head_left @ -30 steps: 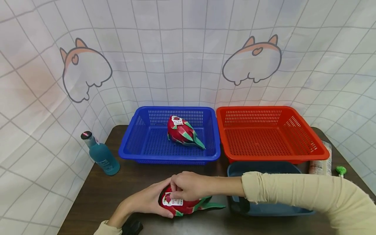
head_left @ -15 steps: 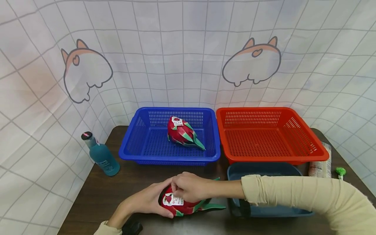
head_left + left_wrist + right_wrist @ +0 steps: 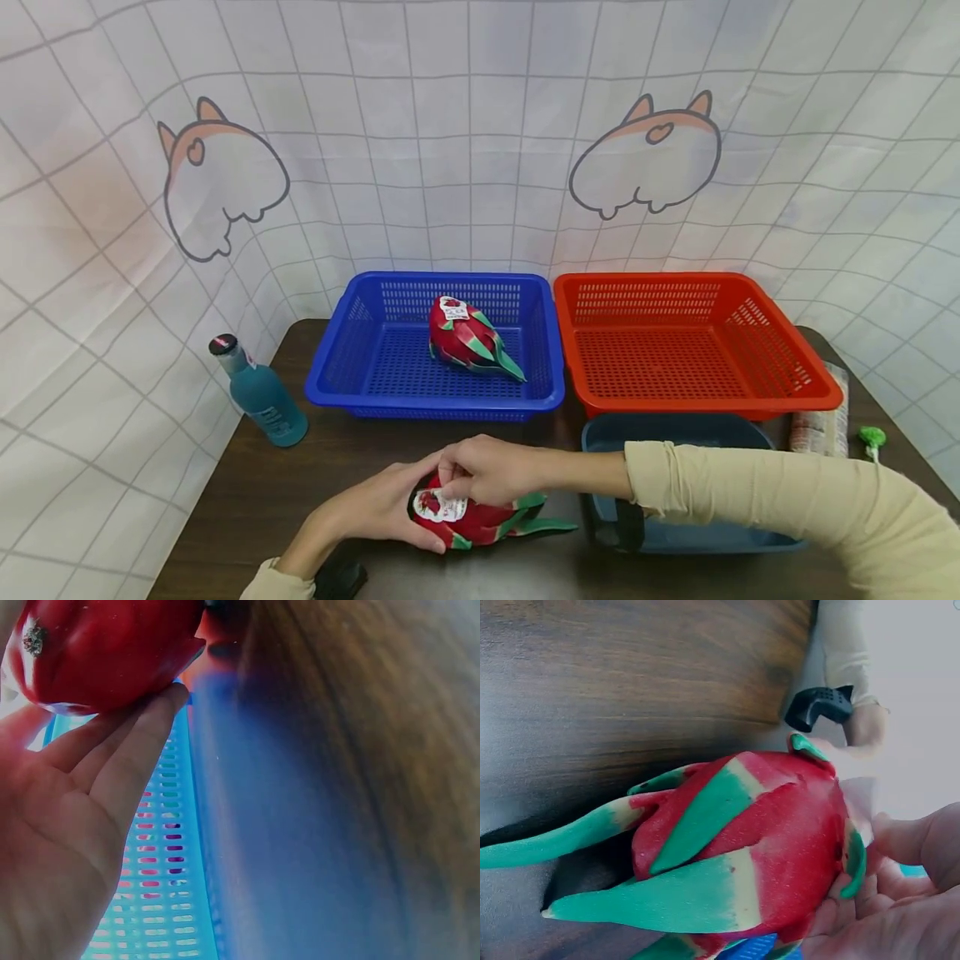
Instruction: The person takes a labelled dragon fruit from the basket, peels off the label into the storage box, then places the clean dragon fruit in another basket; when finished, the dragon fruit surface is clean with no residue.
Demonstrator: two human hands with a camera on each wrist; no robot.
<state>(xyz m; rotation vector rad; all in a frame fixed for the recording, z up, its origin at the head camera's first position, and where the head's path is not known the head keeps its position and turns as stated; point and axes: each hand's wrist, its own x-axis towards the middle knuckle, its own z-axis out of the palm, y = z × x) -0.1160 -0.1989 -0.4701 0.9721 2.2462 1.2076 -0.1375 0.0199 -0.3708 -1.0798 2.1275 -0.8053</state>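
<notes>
A red dragon fruit (image 3: pixel 483 523) with green leaf tips lies on the dark wooden table, its leaves pointing right. My left hand (image 3: pixel 378 507) holds its blunt end, thumb on the near side and fingers on the far side. Over the top comes my right hand (image 3: pixel 487 477), fingers curled, thumb and forefinger pinching the edge of the white label (image 3: pixel 431 505). In the left wrist view my left fingers support the dragon fruit (image 3: pixel 112 656). The right wrist view shows its leafy side (image 3: pixel 780 825), with the label mostly hidden.
Behind the hands, a blue basket (image 3: pixel 435 403) holds another dragon fruit (image 3: pixel 463 335). Beside it stands a red basket (image 3: pixel 660 358). A dark blue bin (image 3: pixel 720 542) lies under the right forearm. A blue bottle (image 3: pixel 268 407) stands left; a packet (image 3: pixel 821 421) and green-topped item (image 3: pixel 872 437) lie right.
Both hands keep nearly the same places on the dragon fruit. The label's right end has shifted slightly with the right thumb and forefinger. The baskets and bottle stay put.
</notes>
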